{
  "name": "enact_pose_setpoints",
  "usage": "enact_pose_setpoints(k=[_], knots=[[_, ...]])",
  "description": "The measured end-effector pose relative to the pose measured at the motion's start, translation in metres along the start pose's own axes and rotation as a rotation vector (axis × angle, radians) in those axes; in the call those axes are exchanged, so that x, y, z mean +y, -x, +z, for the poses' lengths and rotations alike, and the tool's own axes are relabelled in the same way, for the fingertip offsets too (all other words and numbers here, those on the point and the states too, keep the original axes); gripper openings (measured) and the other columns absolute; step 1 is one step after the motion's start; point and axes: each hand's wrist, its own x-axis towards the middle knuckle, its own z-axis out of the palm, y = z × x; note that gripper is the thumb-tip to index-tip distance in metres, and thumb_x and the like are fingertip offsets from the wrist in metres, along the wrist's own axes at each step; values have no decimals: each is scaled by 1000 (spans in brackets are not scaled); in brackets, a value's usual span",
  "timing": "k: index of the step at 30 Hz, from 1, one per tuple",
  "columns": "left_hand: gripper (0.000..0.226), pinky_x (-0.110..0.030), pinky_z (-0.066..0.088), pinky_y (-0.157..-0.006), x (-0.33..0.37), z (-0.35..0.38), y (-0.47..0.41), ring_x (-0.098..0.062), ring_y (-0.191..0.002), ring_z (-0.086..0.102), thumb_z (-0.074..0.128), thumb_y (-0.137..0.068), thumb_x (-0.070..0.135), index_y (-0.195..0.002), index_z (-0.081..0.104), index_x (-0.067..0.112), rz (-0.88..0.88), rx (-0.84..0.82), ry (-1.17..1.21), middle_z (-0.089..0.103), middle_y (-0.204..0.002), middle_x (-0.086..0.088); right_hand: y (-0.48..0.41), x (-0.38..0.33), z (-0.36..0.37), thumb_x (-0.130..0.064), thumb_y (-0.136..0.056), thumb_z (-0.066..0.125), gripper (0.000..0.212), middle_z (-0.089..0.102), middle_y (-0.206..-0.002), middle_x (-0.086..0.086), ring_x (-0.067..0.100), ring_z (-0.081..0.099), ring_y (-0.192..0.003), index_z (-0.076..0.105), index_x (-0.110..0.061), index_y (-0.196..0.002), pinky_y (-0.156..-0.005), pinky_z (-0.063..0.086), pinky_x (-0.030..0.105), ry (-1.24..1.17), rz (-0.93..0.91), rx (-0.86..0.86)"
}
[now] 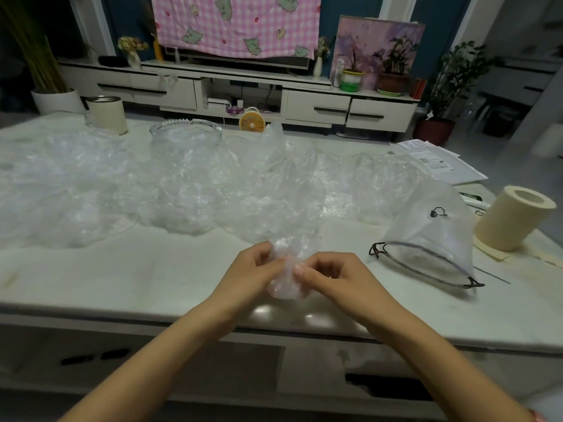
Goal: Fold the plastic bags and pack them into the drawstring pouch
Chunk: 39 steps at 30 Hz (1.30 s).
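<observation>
A crumpled clear plastic bag (285, 269) sits above the worktop's (122, 278) near edge, pinched from both sides: the left hand (253, 269) and right hand (332, 275) each grip it with curled fingers. The drawstring pouch (432, 236) lies open-mouthed just right, loose bags (182, 184) heaped behind.

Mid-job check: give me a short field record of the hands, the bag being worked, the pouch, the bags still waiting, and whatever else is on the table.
left hand: pinches the clear plastic bag, fingers curled
right hand: pinches the same bag from the other side
bag state: crumpled and bunched, not yet a neat fold, held over the table's near edge
drawstring pouch: lies right of the hands, mouth open towards the person, dark cord loose; contents unclear
loose plastic bags: unfolded heap across the table's middle
other items: paper roll, glass ashtray, papers
</observation>
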Motion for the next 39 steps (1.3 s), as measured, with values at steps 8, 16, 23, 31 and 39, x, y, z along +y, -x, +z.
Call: enact_pose_setpoints(k=[8,16,23,31,39], knots=[[78,-44,49,-81,7,-6,8,-36,-89,57,74,-62,58,-105,53,-4,71,-126,-193,59,-95,-20,-2,2,5,-22,-86,66,20,65,-62,-3,7,55,-63,65,-12,-69,-67,43,24,97,109,84],[13,-21,53,-58,9,-4,8,-13,-77,69,59,-88,4,-98,66,7,10,-87,33,71,-91,-6,0,7,-2,-10,-74,77,57,65,-116,9,20,66,-100,51,-11,-125,-78,55,27,-419,324,72],[22,-25,53,-50,6,1,12,-15,-68,68,60,-84,-6,-98,62,12,87,-34,101,66,-86,-1,-2,7,4,18,-78,48,41,66,-74,4,14,56,-64,71,-16,-72,-57,40,23,-607,338,96],[40,-25,52,-48,5,2,15,-15,-70,67,51,-81,-19,-61,62,14,201,7,46,71,-78,5,0,-4,-4,-16,-77,45,33,67,-77,10,22,60,-77,69,-5,-58,-78,43,34,-769,351,-37],[52,-19,45,-43,0,-10,19,-8,-73,63,52,-79,-19,-53,69,24,294,-97,-129,65,-89,12,0,2,-5,6,-82,62,24,65,-88,19,25,64,-66,55,-1,-104,-56,53,26,-465,479,-249]])
